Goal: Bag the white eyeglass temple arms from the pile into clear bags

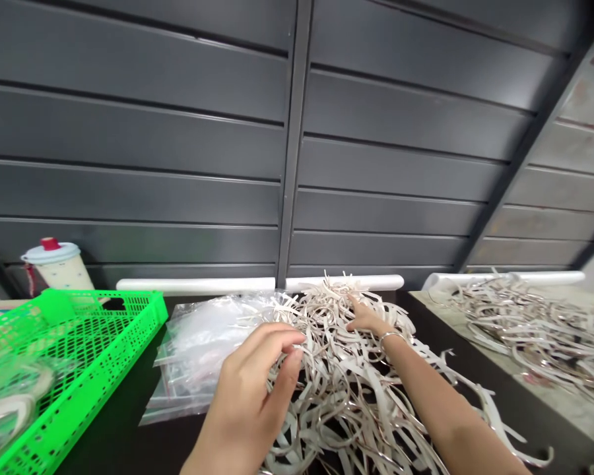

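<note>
Hands over a heap of pale strips

The left hand (252, 382) hovers at the near left side of the strip tangle (336, 396), fingers curled, thumb tip slightly apart from them. The right hand (369, 316), a bracelet (391, 335) at its wrist, reaches into the far part of the heap with thumb and fingers parted; whether it touches a strip is unclear.

The tangle lies loose on a dark tabletop (129, 422): narrow, curling, whitish strips with shiny brownish edges, crossing every way. Clear plastic bags (202, 336) lie flat just left of it, some strips reaching their edge. Further left stands a bright green basket (103, 366) with bagged pale bands (4, 415) inside, and a lidded cup (64, 267) behind. To the right, a second heap (539, 330) covers part of a paler surface (564, 409). White rolls (198, 285) line the back, below a grey panelled wall (202, 132).
</note>
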Demonstrator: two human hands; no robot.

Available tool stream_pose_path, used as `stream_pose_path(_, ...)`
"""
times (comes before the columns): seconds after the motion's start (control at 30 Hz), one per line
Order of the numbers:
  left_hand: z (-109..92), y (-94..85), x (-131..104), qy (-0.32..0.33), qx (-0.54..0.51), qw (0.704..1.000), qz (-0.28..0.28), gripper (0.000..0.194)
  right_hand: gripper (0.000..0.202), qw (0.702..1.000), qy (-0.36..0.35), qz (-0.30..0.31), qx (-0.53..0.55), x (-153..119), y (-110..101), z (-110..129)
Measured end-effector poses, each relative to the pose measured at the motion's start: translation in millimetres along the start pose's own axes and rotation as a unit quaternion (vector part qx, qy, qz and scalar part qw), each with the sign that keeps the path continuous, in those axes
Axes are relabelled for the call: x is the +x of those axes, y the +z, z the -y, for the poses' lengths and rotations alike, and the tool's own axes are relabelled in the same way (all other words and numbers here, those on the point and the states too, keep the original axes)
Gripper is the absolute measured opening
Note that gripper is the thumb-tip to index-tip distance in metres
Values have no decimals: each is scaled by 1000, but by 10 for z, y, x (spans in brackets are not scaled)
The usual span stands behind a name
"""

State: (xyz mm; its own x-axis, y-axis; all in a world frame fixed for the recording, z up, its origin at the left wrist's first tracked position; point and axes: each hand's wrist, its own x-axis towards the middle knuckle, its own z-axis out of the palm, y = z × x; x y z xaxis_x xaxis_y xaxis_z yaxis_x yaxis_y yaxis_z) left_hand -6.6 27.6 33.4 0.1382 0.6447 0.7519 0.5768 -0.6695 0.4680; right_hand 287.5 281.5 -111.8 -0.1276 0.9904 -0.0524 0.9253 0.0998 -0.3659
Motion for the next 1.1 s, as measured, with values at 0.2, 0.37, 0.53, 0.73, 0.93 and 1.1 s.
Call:
stream_pose_path(0.2, -24, 11, -3, -10, -18, 1000, 16, 14, 33, 997, -67, -37, -12, -219, -289, 171)
stream_pose_path(0.37, -73, 12, -23, -4, -25, 999, 31, 14, 22, 987, -135, -87, -12, -474, -699, 447)
stream_pose_path(0.53, -89, 9, -28, -1, -20, 999, 28, 13, 30, 971, -212, -109, 5, -758, -989, 731)
stream_pose_path(0.73, -100, -27, -51, -2, -21, 1000, 23, 13, 40, 964, -233, -115, 61, -917, -1133, 919)
stream_pose_path(0.93, -87, -97, -59, -1, -20, 1000, 2, 13, 40, 971, -181, -84, 130, -924, -1195, 986)
stream_pose_path(1.1, -81, -123, -62, -23, -28, 999, 15, 13, 53, 971, -188, 61, 138, -897, -1266, 927)
